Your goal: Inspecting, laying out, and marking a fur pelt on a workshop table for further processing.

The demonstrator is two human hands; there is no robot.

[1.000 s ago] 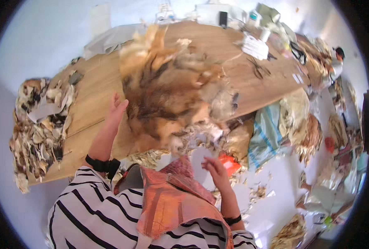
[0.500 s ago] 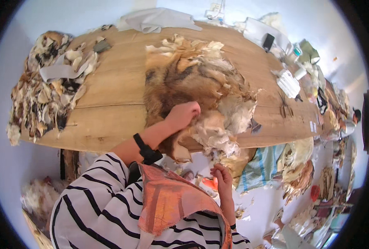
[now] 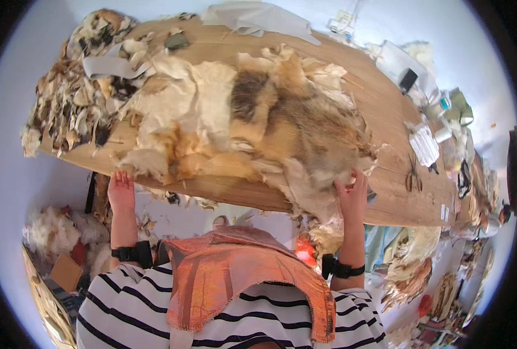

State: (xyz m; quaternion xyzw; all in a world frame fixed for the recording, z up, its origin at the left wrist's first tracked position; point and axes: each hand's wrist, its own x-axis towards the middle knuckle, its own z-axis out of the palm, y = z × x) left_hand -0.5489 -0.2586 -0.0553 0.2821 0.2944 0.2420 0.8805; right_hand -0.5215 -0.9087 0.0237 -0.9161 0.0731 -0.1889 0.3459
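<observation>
A large fur pelt point(image 3: 310, 128) lies spread across the wooden table, brown and tan fur on the right and a pale cream part point(image 3: 194, 110) on the left. My left hand point(image 3: 120, 189) is at the table's near edge beside the pelt's lower left end, its fingers stretched upward. Nothing shows in it. At the pelt's near right margin, my right hand point(image 3: 351, 195) has its fingers bent onto the fur, gripping the edge between thumb and fingers. Pale ragged skin hangs over the table edge just left of that hand.
Fur scraps point(image 3: 75, 96) are heaped on the table's point(image 3: 206, 43) left end. Scissors point(image 3: 413, 174) lie to the right, near a white bundle point(image 3: 424, 144) and a black phone-like object point(image 3: 408, 80). White sheeting point(image 3: 258, 17) rests at the back. More hides point(image 3: 412, 264) pile below right.
The pelt now reaches farther left, with a pale part laid out. My left hand has moved from the fur to the table's left edge. My right hand has risen onto the pelt.
</observation>
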